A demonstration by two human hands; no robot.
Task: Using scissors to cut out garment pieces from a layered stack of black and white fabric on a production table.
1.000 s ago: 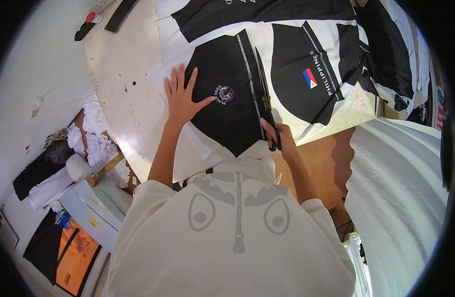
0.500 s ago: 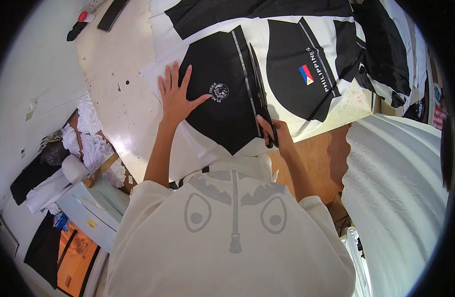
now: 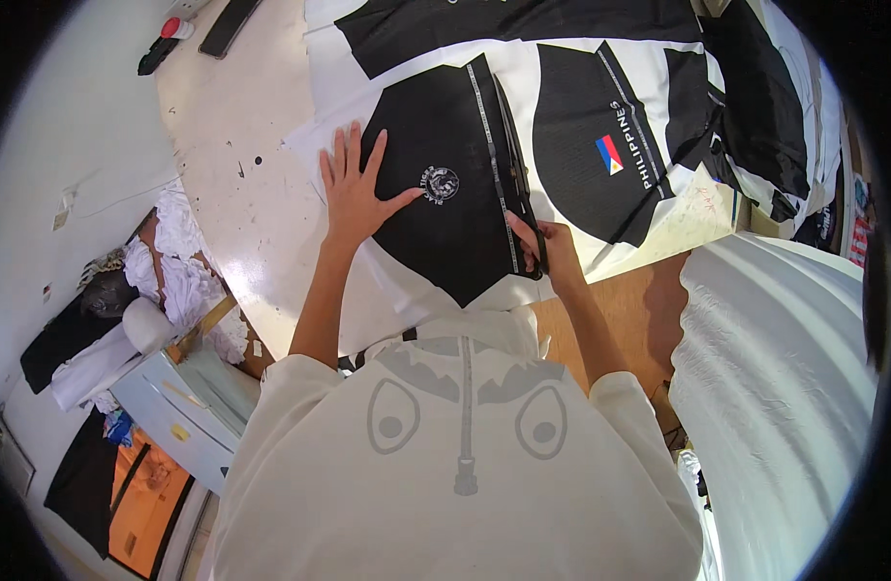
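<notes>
My left hand [image 3: 353,189] lies spread, fingers apart, on a black fabric panel [image 3: 426,242] and the white sheet under it at its left edge; its thumb reaches toward a round white printed emblem. My right hand [image 3: 547,252] grips long black scissors [image 3: 518,184], which lie along the panel's right edge beside a thin printed strip, blades pointing away from me. Right of them another black panel [image 3: 581,184] carries white lettering and a small red, blue and white flag print, on white backing [image 3: 610,257].
More black and white fabric [image 3: 523,24] covers the table's [image 3: 223,174] far and right parts. A black oblong object [image 3: 228,27] and a red-lidded container [image 3: 177,28] lie back left. Heaped cloth [image 3: 174,261] and a pale blue cabinet [image 3: 174,416] stand left, a white draped sheet [image 3: 775,368] right.
My right hand and the scissors have moved a little away from me along the panel's edge. My left hand stays spread in the same place on the panel.
</notes>
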